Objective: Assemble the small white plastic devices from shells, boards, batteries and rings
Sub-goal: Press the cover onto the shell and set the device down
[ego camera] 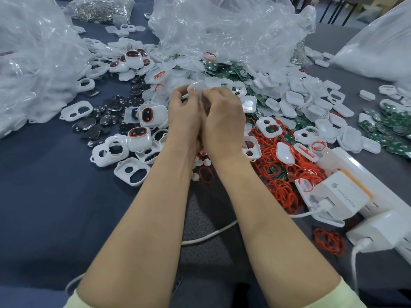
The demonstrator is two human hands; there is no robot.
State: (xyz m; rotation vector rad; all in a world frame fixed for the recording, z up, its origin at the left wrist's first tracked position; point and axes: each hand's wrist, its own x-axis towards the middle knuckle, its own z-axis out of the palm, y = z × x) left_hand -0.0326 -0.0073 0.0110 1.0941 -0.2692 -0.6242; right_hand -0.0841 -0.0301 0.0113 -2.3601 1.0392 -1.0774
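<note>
One dark table (44,196) carries everything. Three clear bags (226,30) slump along its far side: left, centre and right. White shells (311,101) spill in a broad heap from under the centre bag toward the right, with green boards (222,70) mixed among them. Red rings (273,165) lie piled right of the forearms, reaching a white power strip (369,172) with a charger (340,194) plugged in. Black batteries (106,107) are scattered at left, beside a few closed devices (138,138) with red-rimmed dark windows. Both forearms meet at mid-table. The left hand (184,112) and right hand (222,114) are pressed side by side, fingers curled, together pinching one pale shell (196,86) at their fingertips, held above the heap; what is inside it cannot be told
</note>
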